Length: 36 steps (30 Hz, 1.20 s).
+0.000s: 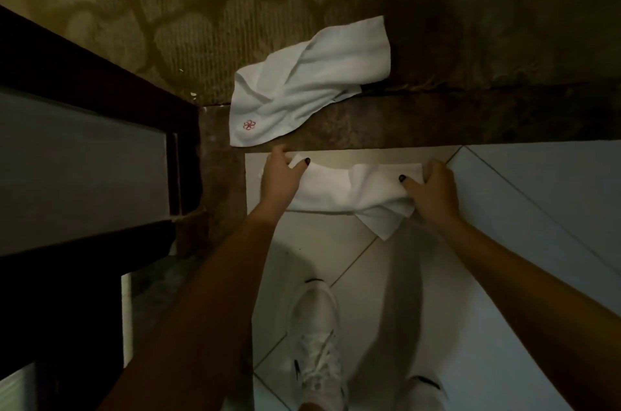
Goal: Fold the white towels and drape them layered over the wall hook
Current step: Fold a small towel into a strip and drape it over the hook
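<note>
Head view: the left hand (280,175) and right hand (431,190) each pinch one end of a towel (349,190), stretched between them above the tiles (537,192). A second towel (309,84) lies crumpled across carpet (168,24) and threshold (403,121).

Rumpled far towel (312,81) lies beyond stretched near towel (349,189).

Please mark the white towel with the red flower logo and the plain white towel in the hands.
White towel with red flower logo (312,81): head view, its creased middle.
Plain white towel (349,189): head view, its flat middle.
</note>
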Motion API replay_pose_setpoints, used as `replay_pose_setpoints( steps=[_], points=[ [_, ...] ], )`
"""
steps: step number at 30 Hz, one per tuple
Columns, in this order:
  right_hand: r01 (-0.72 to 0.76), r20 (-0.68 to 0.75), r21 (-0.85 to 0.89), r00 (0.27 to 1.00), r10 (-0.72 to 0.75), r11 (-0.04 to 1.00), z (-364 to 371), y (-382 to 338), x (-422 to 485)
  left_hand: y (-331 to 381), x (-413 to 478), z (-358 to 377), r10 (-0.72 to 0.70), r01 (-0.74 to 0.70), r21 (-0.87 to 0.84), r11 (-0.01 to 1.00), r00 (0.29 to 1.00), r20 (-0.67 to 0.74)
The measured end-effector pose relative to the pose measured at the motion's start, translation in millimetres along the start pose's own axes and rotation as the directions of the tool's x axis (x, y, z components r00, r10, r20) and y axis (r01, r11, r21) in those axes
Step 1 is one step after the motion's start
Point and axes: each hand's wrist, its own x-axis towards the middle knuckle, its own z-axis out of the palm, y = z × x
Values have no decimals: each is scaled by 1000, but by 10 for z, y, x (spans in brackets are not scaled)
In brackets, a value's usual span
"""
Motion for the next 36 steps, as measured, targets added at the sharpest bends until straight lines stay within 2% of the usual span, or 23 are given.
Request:
replay_pose_setpoints(
  steps=[2, 5, 10, 13, 16, 21, 23, 25, 29, 32, 36],
  points=[
    [-68, 39, 85, 997, 65, 994, 36, 25, 1, -26, -1, 38, -10, 11, -25, 1000, 1000, 22],
    [-191, 165, 64, 970, 178, 979, -42, -4, -153, 17, -208, -59, 2, 0, -69, 998, 1000, 27],
    [-105, 244, -64, 963, 117, 992, -515, -328, -730, 477, -776, -531, -2, -5, -165, 986, 999, -46],
    [-69, 330, -52, 941, 82, 996, -933, -618, -1163, 1005, -1197, -942, 100, -107, -218, 970, 994, -42],
    [17, 348, 12, 937, -20, 1000, -1408, -1043, -1643, 1635, -1769, -1335, 223, -206, -236, 950, 974, 49],
    [337, 324, 156, 870, -370, 929, -2284, -1987, -2487, 2704, -2768, -1924, 381, -331, -216, 919, 886, 265],
    [443, 352, 129, 816, -459, 887, -2666, -2361, -2800, 3141, -3125, -2214, 431, -386, -196, 902, 843, 321],
    [491, 385, 77, 788, -480, 868, -3050, -2694, -3095, 3569, -3467, -2521, 472, -434, -187, 881, 806, 356],
    [565, 348, 27, 768, -538, 825, -3785, -3234, -3758, 4268, -4185, -3143, 527, -501, -171, 849, 776, 347],
    [619, 306, 93, 727, -614, 780, -4302, -3513, -4309, 4687, -4750, -3529, 588, -570, -162, 806, 736, 335],
    [638, 222, 174, 717, -661, 751, -4893, -3732, -4972, 5066, -5467, -3920, 667, -626, -232, 745, 706, 237]
  ],
)
